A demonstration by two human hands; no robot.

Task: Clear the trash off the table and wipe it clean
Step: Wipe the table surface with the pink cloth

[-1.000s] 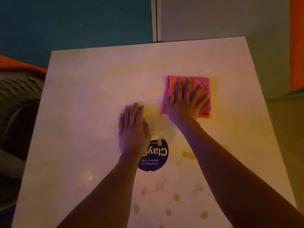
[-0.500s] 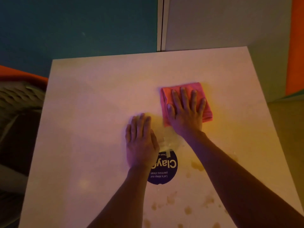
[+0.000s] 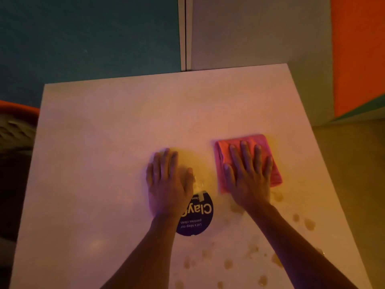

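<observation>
A folded pink cloth (image 3: 264, 147) lies on the white table (image 3: 104, 153), right of centre. My right hand (image 3: 249, 178) presses flat on the cloth with fingers spread and straight. My left hand (image 3: 168, 184) rests flat on the bare tabletop beside it, fingers together. Brownish spill spots (image 3: 252, 249) dot the near right part of the table, several of them close to my right forearm. A round dark blue sticker (image 3: 200, 220) with white lettering sits on the table, partly under my left wrist.
A woven chair with an orange rim (image 3: 18, 126) stands off the table's left edge. A teal wall and a grey panel rise behind the far edge. An orange panel (image 3: 358, 55) stands at the right, with floor beside the table.
My right hand has drawn the cloth toward me and slightly right across the table. My left hand has stayed flat in the same spot by the sticker. The camera has tilted up.
</observation>
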